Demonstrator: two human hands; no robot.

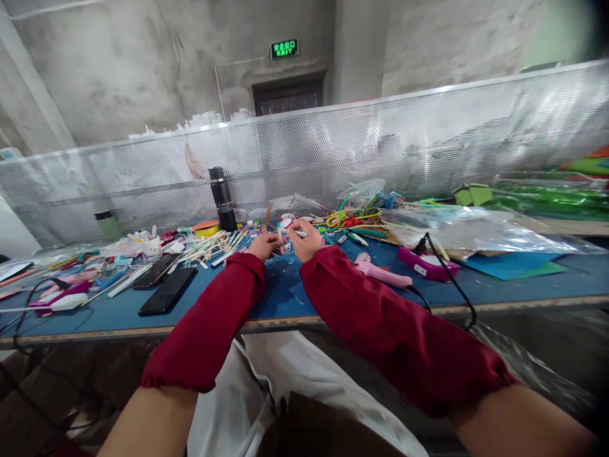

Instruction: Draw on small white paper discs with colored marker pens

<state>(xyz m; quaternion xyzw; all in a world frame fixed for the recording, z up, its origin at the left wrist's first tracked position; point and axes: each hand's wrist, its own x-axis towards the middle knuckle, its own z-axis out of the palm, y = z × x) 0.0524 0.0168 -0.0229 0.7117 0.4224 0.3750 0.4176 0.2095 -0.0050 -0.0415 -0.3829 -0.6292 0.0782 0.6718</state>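
Note:
My left hand [265, 246] is closed, its fingertips pinching a small pale stick [280, 238] held upright above the blue table [280, 289]. Close beside it, my right hand [308, 242] grips a white pen [301, 234], its tip pointing left toward the stick. Whether the tip touches the stick is too small to tell. Dark red sleeves cover both forearms. To the right of my right hand lies a pink glue gun [380, 271] with a black cord. Left of my left hand, many loose craft sticks [214, 246] lie in a pile.
A black bottle [222, 200] stands behind the sticks, near the perforated metal screen [295, 152]. Two dark phones, one a black phone [168, 291], lie at left. A purple power socket [427, 263] sits at right beside blue sheets [514, 265] and clear plastic film [476, 225].

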